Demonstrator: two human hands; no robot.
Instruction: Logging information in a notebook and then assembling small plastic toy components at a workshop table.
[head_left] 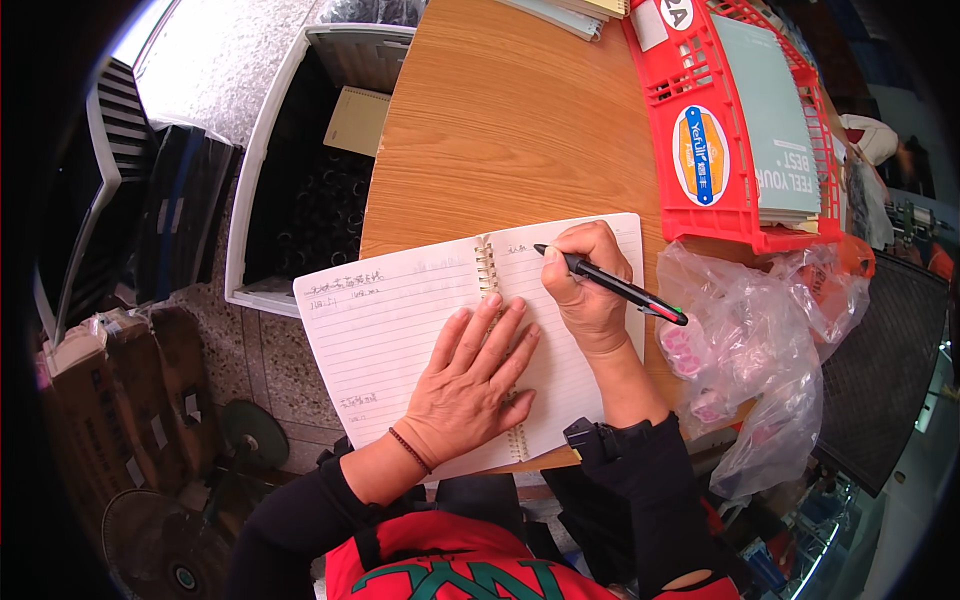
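A lined spiral notebook (400, 350) lies open on the wooden table, its coil running up the middle and a few handwritten lines on both pages. My left hand (474, 375) rests flat across the coil, fingers stretched out and holding nothing. In my right hand (588, 285) is a black multicolour pen (625, 290), gripped near its point. The tip touches or hovers just over the upper part of the right page, beside a short line of writing; which of the two I cannot tell.
A red plastic basket (690, 215) with notebooks (765, 110) stands at the right. Clear plastic bags (750, 370) lie below it at the table's edge. Left of the wooden table (500, 120) is a white-rimmed bin (250, 200); cardboard boxes (120, 390) stand on the floor.
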